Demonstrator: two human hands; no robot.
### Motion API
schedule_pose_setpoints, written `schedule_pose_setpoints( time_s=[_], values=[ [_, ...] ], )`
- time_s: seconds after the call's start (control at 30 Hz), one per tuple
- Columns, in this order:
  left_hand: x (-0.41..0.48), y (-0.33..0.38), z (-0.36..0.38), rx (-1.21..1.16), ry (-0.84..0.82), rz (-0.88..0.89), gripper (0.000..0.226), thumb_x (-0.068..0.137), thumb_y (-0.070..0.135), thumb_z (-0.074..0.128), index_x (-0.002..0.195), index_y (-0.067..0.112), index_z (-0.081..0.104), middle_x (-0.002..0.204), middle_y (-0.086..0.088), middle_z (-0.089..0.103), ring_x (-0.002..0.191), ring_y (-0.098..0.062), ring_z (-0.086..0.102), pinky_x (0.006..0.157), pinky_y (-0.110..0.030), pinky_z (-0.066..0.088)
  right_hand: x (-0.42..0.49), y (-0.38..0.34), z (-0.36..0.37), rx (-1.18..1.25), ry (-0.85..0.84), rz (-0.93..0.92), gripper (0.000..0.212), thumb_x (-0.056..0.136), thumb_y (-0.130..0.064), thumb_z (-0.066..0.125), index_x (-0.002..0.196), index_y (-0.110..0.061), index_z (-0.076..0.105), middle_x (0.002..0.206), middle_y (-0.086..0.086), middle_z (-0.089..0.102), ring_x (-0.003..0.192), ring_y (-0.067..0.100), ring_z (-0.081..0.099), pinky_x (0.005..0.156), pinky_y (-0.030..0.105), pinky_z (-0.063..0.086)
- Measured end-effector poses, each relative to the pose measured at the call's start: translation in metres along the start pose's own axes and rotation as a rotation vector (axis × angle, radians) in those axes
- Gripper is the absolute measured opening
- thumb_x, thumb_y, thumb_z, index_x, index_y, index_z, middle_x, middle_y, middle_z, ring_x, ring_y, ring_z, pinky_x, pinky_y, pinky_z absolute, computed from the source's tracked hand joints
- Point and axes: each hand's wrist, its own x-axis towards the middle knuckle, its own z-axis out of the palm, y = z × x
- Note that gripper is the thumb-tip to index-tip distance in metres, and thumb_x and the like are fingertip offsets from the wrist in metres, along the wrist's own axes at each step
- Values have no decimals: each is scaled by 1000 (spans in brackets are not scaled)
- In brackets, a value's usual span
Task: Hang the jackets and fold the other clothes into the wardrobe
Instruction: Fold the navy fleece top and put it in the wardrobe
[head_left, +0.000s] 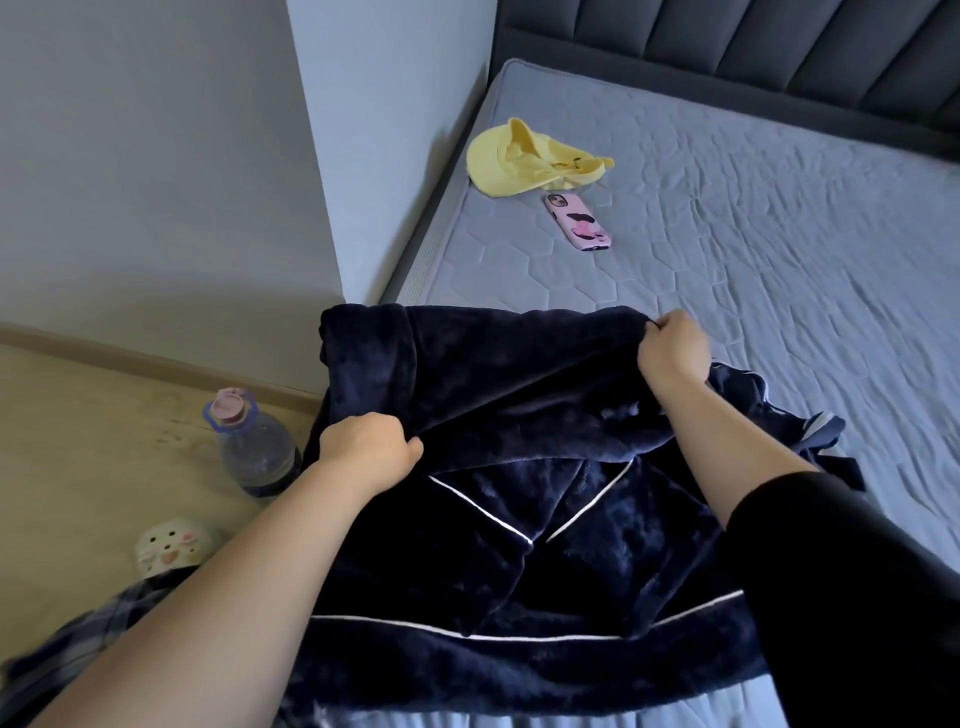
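Home bedroom. Bed (753, 249) with padded headboard (779, 52) against plain wall (156, 156); wood floor (104, 415). Personal items about: cap (519, 161), phone (577, 222), water bottle (254, 447), slipper (169, 545).

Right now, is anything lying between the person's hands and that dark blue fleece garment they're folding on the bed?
Nothing visible does. Both the left hand and the right hand already grip the navy garment directly. The yellow cap and pink phone lie farther up the mattress, apart from it. The wardrobe is not in view.
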Motion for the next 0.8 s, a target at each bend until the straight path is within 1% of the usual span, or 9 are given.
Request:
schedule_pose_setpoints(
  time_s=[0.07, 0.17, 0.23, 0.3, 0.37, 0.5, 0.63, 0.73, 0.8],
  values=[
    [-1, 7, -7, 58, 240, 95, 33, 93, 40, 42, 78, 16, 58, 84, 0, 62, 72, -21, 52, 57, -28, 35, -12, -16, 6, -48, 84, -292, 34, 97, -22, 44, 127, -8, 52, 132, 16, 51, 125, 35, 41, 103, 44, 31],
    [10, 25, -18, 92, 698, 315, 34, 91, 31, 47, 116, 13, 62, 121, -9, 57, 109, -29, 50, 81, -40, 43, -37, -27, 21, -288, -60, -678, 47, 99, -33, 37, 142, -14, 39, 149, 11, 36, 141, 29, 23, 114, 49, 13],
    [24, 39, -23, 133, 633, 407, 54, 95, 38, 39, 146, 20, 34, 153, -10, 29, 139, -32, 26, 108, -51, 28, -50, -17, 36, -468, -177, -724, 55, 100, -42, 28, 150, -20, 24, 157, 5, 23, 147, 23, 9, 116, 50, 3],
    [43, 43, -16, 192, 446, 419, 61, 98, 49, 23, 153, 29, 4, 161, -4, 0, 147, -28, -3, 115, -54, 5, -51, -4, 46, -507, -201, -704, 60, 99, -47, 23, 153, -23, 14, 160, 3, 16, 148, 20, 3, 117, 50, -1],
    [63, 26, -5, 152, 299, 348, 61, 98, 55, 14, 151, 35, -7, 161, 1, -10, 147, -23, -14, 116, -53, -4, -39, 6, 48, -498, -189, -631, 61, 98, -51, 19, 153, -27, 11, 160, 0, 13, 148, 18, 1, 116, 51, -4],
    [85, -16, 18, 17, 218, 188, 62, 95, 59, 8, 151, 36, -9, 160, 7, -13, 147, -12, -12, 117, -48, -1, -11, 24, 48, -468, -250, -379, 61, 98, -54, 16, 153, -28, 10, 161, -2, 7, 148, 18, 1, 116, 54, 0],
    [84, -33, 36, -213, 239, -46, 64, 94, 60, 8, 151, 35, -10, 160, 8, -12, 147, -19, -9, 115, -55, 12, -2, 16, 52, -442, -344, -241, 61, 100, -50, 16, 153, -21, 8, 161, 0, 9, 148, 20, 2, 116, 56, 0],
    [81, -42, 36, -156, 238, -90, 67, 94, 60, 9, 151, 30, -10, 161, 2, -12, 147, -25, -8, 115, -57, 11, 6, -8, 48, -500, -271, -250, 58, 101, -44, 18, 151, -15, 15, 160, 3, 14, 148, 22, 1, 115, 58, 1],
    [79, -39, 24, -69, 382, -7, 67, 97, 54, 20, 153, 23, 0, 161, -5, -6, 147, -29, -6, 114, -57, 9, 8, -31, 45, -419, -160, -432, 55, 101, -41, 27, 149, -15, 22, 160, 5, 14, 148, 22, 2, 116, 54, 0]
  ],
)
